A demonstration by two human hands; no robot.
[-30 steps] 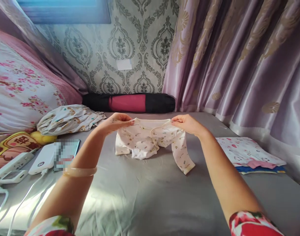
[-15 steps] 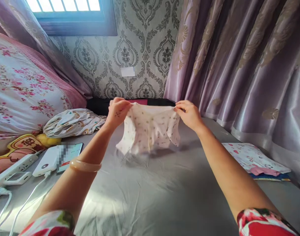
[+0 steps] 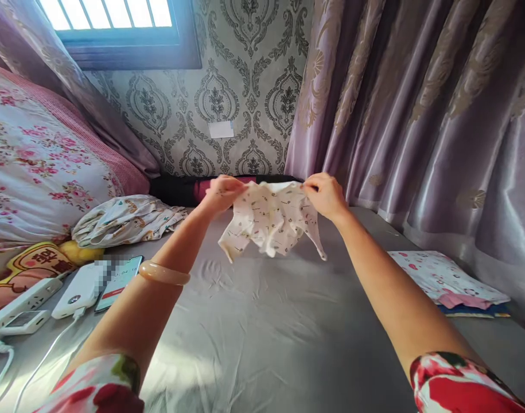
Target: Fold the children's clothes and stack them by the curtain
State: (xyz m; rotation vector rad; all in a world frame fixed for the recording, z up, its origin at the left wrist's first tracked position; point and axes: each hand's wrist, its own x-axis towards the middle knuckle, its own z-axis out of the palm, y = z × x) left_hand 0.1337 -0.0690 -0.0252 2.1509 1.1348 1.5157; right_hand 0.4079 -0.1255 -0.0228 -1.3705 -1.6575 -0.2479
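Note:
I hold a small white baby garment (image 3: 271,221) with tiny prints up in the air over the grey bed sheet (image 3: 262,332). My left hand (image 3: 221,192) pinches its upper left edge, fingers closed on the cloth. My right hand (image 3: 325,195) pinches the upper right edge the same way. The garment hangs loosely between both hands, its lower ends dangling just above the sheet. A pale bangle (image 3: 164,273) sits on my left wrist.
A pile of printed cloth (image 3: 127,218) lies at the left, next to a floral pillow (image 3: 38,166). A phone (image 3: 118,275), power bank (image 3: 77,289) and power strip (image 3: 16,301) lie nearer left. Folded clothes (image 3: 447,281) lie right. A black and pink roll (image 3: 180,188) lies along the wall. Purple curtains (image 3: 417,115) hang on the right.
Both hands lifted the garment off the sheet, where it lay spread a second ago, and now hold it in the air, closer together, with the cloth bunched and swinging.

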